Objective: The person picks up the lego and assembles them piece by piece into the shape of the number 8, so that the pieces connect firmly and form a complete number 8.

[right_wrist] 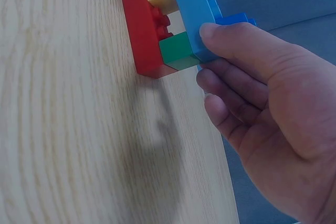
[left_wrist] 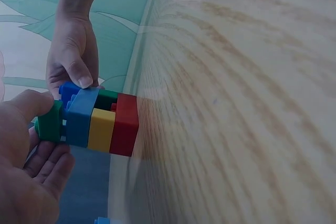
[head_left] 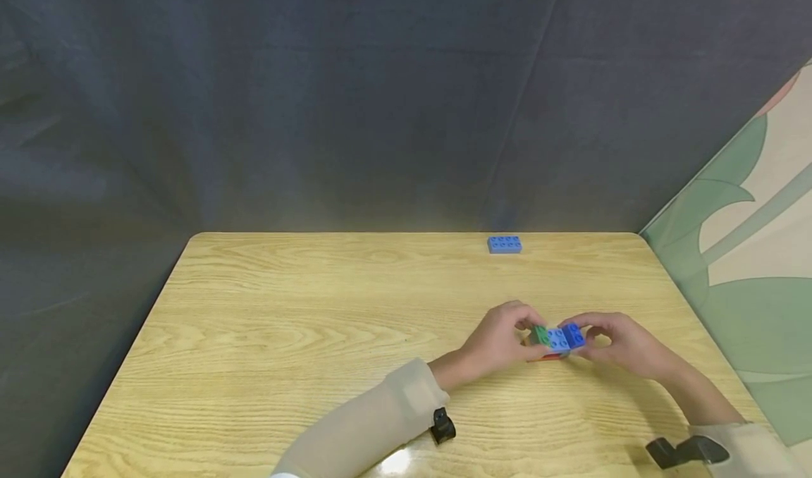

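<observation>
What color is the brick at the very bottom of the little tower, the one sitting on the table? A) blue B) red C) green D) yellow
B: in the left wrist view the red brick lies flat against the wooden table, under the yellow brick and the light blue brick.

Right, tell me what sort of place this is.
Probably an indoor tabletop recording setup, not a lived-in room: a bare light-wood table, a dark grey fabric backdrop behind it, and toy building bricks, a stacked brick block between both hands and a loose blue brick.
</observation>
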